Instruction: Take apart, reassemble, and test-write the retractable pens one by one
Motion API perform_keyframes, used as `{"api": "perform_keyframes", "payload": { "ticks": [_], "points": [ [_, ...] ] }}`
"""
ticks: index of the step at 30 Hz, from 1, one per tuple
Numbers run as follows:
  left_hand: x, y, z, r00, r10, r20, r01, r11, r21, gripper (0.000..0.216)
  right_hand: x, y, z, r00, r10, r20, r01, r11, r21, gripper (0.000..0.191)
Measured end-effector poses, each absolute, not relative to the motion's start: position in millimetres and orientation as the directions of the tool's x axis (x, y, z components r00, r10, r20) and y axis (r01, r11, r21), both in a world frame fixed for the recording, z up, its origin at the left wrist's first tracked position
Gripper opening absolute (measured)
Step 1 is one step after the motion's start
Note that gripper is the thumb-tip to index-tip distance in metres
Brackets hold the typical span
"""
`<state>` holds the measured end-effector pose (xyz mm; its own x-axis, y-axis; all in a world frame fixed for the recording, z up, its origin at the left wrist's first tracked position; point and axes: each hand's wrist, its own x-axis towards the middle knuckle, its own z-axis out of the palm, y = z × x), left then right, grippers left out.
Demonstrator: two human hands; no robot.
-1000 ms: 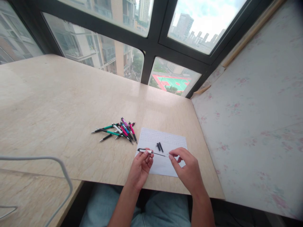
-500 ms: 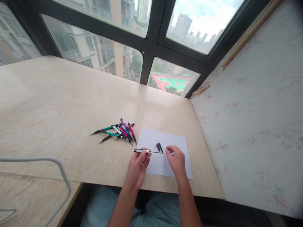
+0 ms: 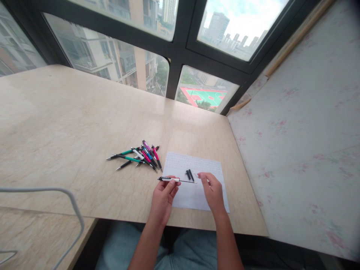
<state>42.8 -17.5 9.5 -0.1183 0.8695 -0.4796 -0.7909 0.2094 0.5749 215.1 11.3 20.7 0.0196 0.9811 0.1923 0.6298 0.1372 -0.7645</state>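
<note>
L hand [image 3: 163,198] holds wht pen [image 3: 165,179]

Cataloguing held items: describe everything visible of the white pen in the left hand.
The white pen is slim and plastic-looking, with a dark clip towards its left end. Its front section is off, so a thin dark refill sticks out bare to the right. The left hand holds it nearly horizontal in view, partly over the paper.

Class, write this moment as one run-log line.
left hand: holding white pen, refill exposed; right hand: near refill, grip unclear; black parts: on paper
</note>
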Motion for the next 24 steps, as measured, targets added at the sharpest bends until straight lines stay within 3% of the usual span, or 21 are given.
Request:
{"api": "perform_keyframes", "payload": {
  "ticks": [3, 6, 10, 15, 18, 24],
  "points": [
    [45.5, -18.5, 9.8, -0.13, 0.878, -0.461, -0.751, 0.217, 0.624, 0.028, 213.9, -0.1, 34.0, -0.184, 0.966, 0.184, 0.643, 0.26, -0.721, 0.022],
    [45.9, -19.3, 9.6, -0.134, 0.882, -0.451, -0.723, 0.224, 0.653, 0.028, 222.0, -8.2, 37.7, -0.242, 0.953, 0.183, 0.679, 0.301, -0.669, 0.017],
    [41.5, -18.4, 9.5, -0.189, 0.878, -0.44, -0.732, 0.173, 0.659, 0.026, 248.1, -11.5, 27.9, -0.166, 0.97, 0.176, 0.749, 0.24, -0.618, 0.017],
    [37.5, -16.7, 7.6, -0.201, 0.868, -0.454, -0.759, 0.155, 0.632, 0.026, 256.5, -7.7, 0.7, 0.102, 0.972, 0.21, 0.829, 0.034, -0.559, 0.023],
    [37.1, -17.0, 7.1, -0.189, 0.867, -0.461, -0.765, 0.164, 0.623, 0.026, 243.1, -5.0, -11.5, 0.155, 0.965, 0.213, 0.856, -0.023, -0.517, 0.023],
    [39.8, -18.5, 9.6, -0.172, 0.87, -0.462, -0.75, 0.188, 0.634, 0.027, 225.5, -6.1, -8.0, 0.176, 0.97, 0.167, 0.786, -0.036, -0.617, 0.025]
  ]
}}
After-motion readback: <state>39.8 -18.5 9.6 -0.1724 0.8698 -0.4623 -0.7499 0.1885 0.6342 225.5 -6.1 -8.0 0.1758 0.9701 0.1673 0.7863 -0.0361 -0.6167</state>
